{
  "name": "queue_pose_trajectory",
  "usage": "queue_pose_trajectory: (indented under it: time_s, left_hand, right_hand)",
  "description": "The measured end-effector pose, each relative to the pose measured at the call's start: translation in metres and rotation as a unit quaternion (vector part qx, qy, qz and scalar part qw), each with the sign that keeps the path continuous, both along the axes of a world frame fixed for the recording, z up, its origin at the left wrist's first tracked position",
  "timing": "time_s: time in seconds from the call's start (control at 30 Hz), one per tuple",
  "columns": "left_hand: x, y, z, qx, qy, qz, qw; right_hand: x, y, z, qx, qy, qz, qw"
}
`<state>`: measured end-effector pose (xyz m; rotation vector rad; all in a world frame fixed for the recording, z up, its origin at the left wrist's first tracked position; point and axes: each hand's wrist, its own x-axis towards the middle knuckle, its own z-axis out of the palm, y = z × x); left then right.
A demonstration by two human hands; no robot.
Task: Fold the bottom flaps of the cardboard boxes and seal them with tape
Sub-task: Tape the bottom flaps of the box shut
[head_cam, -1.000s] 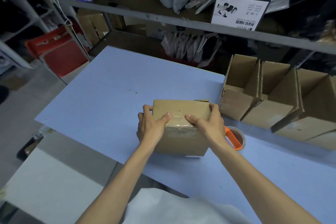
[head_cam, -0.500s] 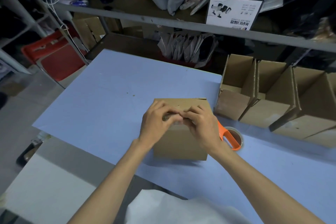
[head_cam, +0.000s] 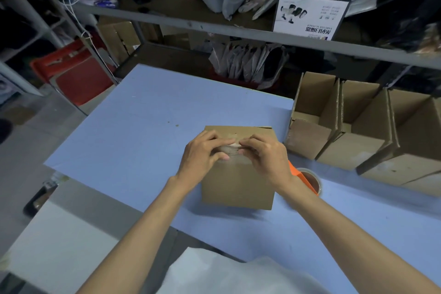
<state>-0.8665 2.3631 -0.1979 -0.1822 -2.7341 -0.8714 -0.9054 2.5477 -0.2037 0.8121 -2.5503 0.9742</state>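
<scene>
Grip: left hand (head_cam: 202, 153) and right hand (head_cam: 265, 157), spread along the near edge a second ago, are now meeting mid-seam, pinching the tape strip (head_cam: 232, 149) atop the cardboard box (head_cam: 238, 186) on the surface (head_cam: 143, 126), so sealing is probably finishing.

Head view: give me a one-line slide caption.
Left hand and right hand pinch clear tape on the brown cardboard box atop the blue table, orange tape dispenser beside it.

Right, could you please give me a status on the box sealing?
Left hand, right hand: both pinching the tape strip atop the box. Box flaps closed, on the blue table. Tape dispenser beside right wrist, not in the way.
</scene>
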Motion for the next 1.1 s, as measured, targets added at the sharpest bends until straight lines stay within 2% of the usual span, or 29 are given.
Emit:
queue_pose_trajectory:
  time_s: [0.2, 0.27, 0.33, 0.43, 0.63, 0.73, 0.83, 0.9, 0.97, 1.03, 1.1]
  left_hand:
    - [-0.005, 0.003, 0.003, 0.026, -0.057, -0.015, 0.998]
    - [-0.006, -0.001, 0.004, 0.052, -0.083, -0.006, 0.995]
    - [-0.004, -0.002, 0.004, 0.063, -0.095, -0.002, 0.993]
    - [-0.002, 0.002, 0.003, 0.062, -0.092, 0.004, 0.994]
    - [0.0, 0.009, -0.003, 0.015, -0.054, 0.02, 0.998]
    - [-0.002, 0.008, -0.002, -0.011, -0.017, 0.029, 0.999]
    - [-0.008, 0.008, 0.002, 0.011, -0.015, 0.071, 0.997]
    - [-0.013, 0.005, 0.004, 0.062, -0.021, 0.103, 0.993]
    - [-0.021, -0.004, 0.008, 0.133, -0.033, 0.129, 0.982]
    - [-0.032, -0.015, 0.014, 0.226, -0.073, 0.111, 0.965]
    - [-0.041, -0.019, 0.021, 0.286, -0.117, 0.071, 0.948]
  right_hand:
    - [-0.007, 0.017, -0.005, 0.124, -0.013, 0.065, 0.99]
    - [-0.007, 0.012, -0.002, 0.123, -0.018, 0.055, 0.991]
    - [-0.005, 0.004, 0.0, 0.081, -0.008, 0.012, 0.997]
    - [-0.001, -0.002, -0.003, 0.067, 0.011, -0.01, 0.998]
    - [-0.003, 0.01, -0.002, 0.199, -0.023, 0.066, 0.978]
    - [-0.004, 0.015, 0.004, 0.122, -0.077, 0.089, 0.986]
    - [0.003, 0.026, 0.007, -0.034, -0.047, -0.015, 0.998]
    - [0.005, 0.039, 0.001, -0.105, -0.086, -0.109, 0.985]
    - [0.002, 0.054, -0.011, -0.053, -0.184, -0.155, 0.969]
    - [0.003, 0.066, -0.022, 0.01, -0.31, -0.11, 0.944]
    - [0.009, 0.069, -0.027, -0.048, -0.377, -0.06, 0.923]
